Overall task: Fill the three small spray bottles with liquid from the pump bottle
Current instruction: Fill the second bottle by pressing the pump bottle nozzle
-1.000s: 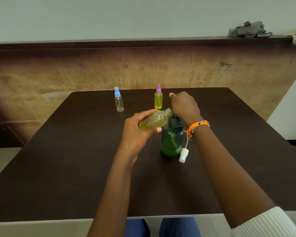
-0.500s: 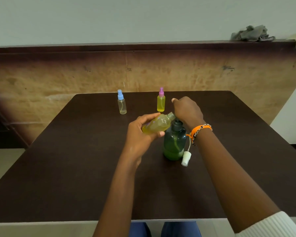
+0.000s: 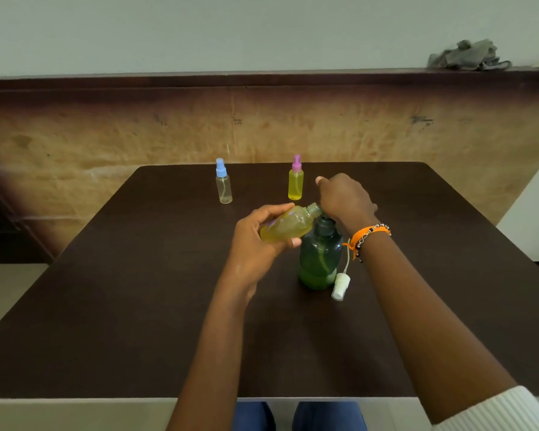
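- Your left hand (image 3: 255, 244) grips an uncapped, tilted bottle (image 3: 285, 227) of yellow liquid, its mouth at the pump.
- Your right hand (image 3: 344, 197) curls over the green pump bottle (image 3: 319, 259), mid-table.
- The pink-capped bottle (image 3: 295, 181) is full; the blue-capped one (image 3: 223, 185) looks nearly empty.

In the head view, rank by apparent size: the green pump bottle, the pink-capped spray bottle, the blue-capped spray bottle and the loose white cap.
1. Green pump bottle, clearly largest.
2. Pink-capped spray bottle and blue-capped spray bottle: they look alike, so no ranking between them; both stand farther back.
3. Loose white cap, smallest though nearest.
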{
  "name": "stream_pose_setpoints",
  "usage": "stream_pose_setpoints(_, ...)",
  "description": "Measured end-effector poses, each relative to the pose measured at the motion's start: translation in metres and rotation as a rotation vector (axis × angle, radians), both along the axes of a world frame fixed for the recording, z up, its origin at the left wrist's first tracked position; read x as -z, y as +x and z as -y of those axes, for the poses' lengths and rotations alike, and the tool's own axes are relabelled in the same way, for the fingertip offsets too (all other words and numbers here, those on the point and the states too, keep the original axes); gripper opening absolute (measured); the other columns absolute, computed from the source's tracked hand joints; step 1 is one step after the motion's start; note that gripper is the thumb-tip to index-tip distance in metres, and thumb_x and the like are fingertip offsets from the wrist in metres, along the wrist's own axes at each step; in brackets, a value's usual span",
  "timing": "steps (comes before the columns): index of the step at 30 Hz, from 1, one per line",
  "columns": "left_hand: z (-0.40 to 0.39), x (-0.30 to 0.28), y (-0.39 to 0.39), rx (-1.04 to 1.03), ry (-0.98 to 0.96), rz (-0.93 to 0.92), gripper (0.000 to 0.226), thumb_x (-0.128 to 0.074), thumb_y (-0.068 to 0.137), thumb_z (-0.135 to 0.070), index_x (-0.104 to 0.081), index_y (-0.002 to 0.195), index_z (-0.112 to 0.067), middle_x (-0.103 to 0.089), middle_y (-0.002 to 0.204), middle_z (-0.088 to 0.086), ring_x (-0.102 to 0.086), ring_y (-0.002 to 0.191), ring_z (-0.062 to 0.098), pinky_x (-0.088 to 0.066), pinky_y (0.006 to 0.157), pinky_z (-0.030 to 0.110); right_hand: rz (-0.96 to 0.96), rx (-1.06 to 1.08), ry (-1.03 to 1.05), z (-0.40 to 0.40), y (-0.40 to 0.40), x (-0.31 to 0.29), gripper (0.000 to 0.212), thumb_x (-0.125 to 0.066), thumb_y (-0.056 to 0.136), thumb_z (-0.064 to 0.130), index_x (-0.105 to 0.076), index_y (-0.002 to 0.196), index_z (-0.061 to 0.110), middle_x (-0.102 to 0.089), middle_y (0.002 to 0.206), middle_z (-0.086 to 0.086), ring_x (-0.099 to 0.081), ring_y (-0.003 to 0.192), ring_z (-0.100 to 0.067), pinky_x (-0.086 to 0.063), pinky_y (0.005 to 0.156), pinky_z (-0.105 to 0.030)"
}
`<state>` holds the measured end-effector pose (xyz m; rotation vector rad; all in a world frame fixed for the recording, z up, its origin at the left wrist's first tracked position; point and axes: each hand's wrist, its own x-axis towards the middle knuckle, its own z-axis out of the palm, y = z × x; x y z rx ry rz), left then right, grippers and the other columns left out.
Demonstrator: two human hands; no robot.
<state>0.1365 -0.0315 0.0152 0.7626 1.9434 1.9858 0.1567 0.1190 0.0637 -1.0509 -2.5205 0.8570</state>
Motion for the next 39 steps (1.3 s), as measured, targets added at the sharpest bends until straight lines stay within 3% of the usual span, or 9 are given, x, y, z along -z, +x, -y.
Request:
stream_pose_setpoints(3, 0.000, -0.002, 0.003, 0.004, 0.020, 0.011, 0.054, -0.073, 0.067, 0.013, -0.065, 0.113, -0.016, -0.067, 0.113, 0.006, -0.064, 0.101, 0.009, -0.054, 0.083, 0.021, 0.003, -0.002, 0.018, 0.001, 0.001, -0.002, 0.038, -0.032, 0.099, 0.038, -0.058, 0.106, 0.011, -0.058, 0.117, -0.013, -0.051, 0.111, -0.035, -0.026, 0.101, -0.049)
stream_pose_setpoints(8, 0.001, -0.008, 0.003, 0.024, 0.046, 0.005, 0.054, -0.071, 0.067, 0.015, -0.065, 0.110, -0.017, -0.069, 0.109, 0.003, -0.065, 0.097, 0.006, -0.051, 0.073, 0.015, 0.013, -0.042, 0.131, 0.005, 0.003, -0.012, 0.040, -0.031, 0.100, 0.037, -0.059, 0.105, 0.009, -0.059, 0.117, -0.015, -0.052, 0.112, -0.037, -0.024, 0.104, -0.051)
stream_pose_setpoints(13, -0.001, -0.004, 0.004, 0.003, 0.060, 0.013, 0.054, -0.071, 0.068, 0.016, -0.064, 0.113, -0.014, -0.069, 0.108, 0.002, -0.065, 0.095, 0.004, -0.052, 0.075, 0.015, -0.092, 0.005, 0.016, 0.001, 0.003, -0.001, 0.037, -0.031, 0.100, 0.038, -0.053, 0.088, 0.011, -0.056, 0.096, -0.009, -0.053, 0.102, -0.034, -0.028, 0.099, -0.047)
stream_pose_setpoints(16, 0.000, -0.001, 0.005, 0.005, 0.057, 0.018, 0.055, -0.070, 0.067, 0.017, -0.064, 0.112, -0.014, -0.069, 0.106, 0.001, -0.065, 0.093, 0.002, -0.051, 0.072, 0.014, -0.090, 0.007, 0.008, 0.002, 0.005, 0.003, 0.037, -0.030, 0.100, 0.039, -0.052, 0.089, 0.011, -0.060, 0.106, -0.011, -0.052, 0.098, -0.032, -0.030, 0.098, -0.047)
stream_pose_setpoints(23, 0.000, -0.007, 0.002, -0.003, 0.048, -0.011, 0.054, -0.073, 0.065, 0.015, -0.066, 0.105, -0.021, -0.069, 0.107, 0.001, -0.065, 0.093, 0.001, -0.052, 0.075, 0.016, 0.023, -0.077, 0.173, 0.002, -0.002, -0.009, 0.040, -0.030, 0.099, 0.039, -0.058, 0.098, 0.011, -0.061, 0.113, -0.013, -0.054, 0.107, -0.035, -0.027, 0.100, -0.048)
stream_pose_setpoints(26, 0.000, -0.003, 0.003, -0.012, 0.059, 0.017, 0.054, -0.072, 0.066, 0.016, -0.065, 0.109, -0.017, -0.069, 0.106, 0.001, -0.065, 0.092, 0.001, -0.052, 0.072, 0.014, 0.020, -0.068, 0.086, 0.001, -0.003, -0.004, 0.040, -0.031, 0.099, 0.039, -0.058, 0.103, 0.010, -0.060, 0.116, -0.014, -0.052, 0.111, -0.036, -0.024, 0.102, -0.051)
stream_pose_setpoints(30, 0.001, -0.001, 0.003, -0.004, 0.049, 0.026, 0.054, -0.072, 0.066, 0.015, -0.065, 0.111, -0.015, -0.069, 0.106, 0.000, -0.066, 0.092, 0.000, -0.051, 0.071, 0.013, 0.061, -0.086, 0.054, -0.001, -0.004, -0.001, 0.036, -0.034, 0.098, 0.036, -0.059, 0.102, 0.011, -0.059, 0.116, -0.013, -0.051, 0.112, -0.035, -0.021, 0.103, -0.052)
stream_pose_setpoints(36, 0.000, -0.008, 0.002, -0.002, 0.051, -0.016, 0.053, -0.072, 0.065, 0.017, -0.066, 0.104, -0.019, -0.069, 0.104, 0.001, -0.065, 0.090, 0.001, -0.052, 0.073, 0.015, 0.073, -0.102, 0.176, 0.001, -0.005, -0.010, 0.037, -0.032, 0.099, 0.038, -0.057, 0.093, 0.011, -0.061, 0.102, -0.010, -0.054, 0.101, -0.033, -0.023, 0.102, -0.052)
stream_pose_setpoints(39, 0.000, -0.005, 0.002, -0.009, 0.057, 0.001, 0.054, -0.072, 0.065, 0.017, -0.065, 0.107, -0.016, -0.069, 0.104, 0.000, -0.065, 0.090, -0.001, -0.052, 0.073, 0.014, 0.031, -0.056, 0.146, 0.000, -0.005, -0.006, 0.039, -0.030, 0.099, 0.039, -0.058, 0.100, 0.011, -0.061, 0.110, -0.012, -0.053, 0.108, -0.035, -0.021, 0.104, -0.052)
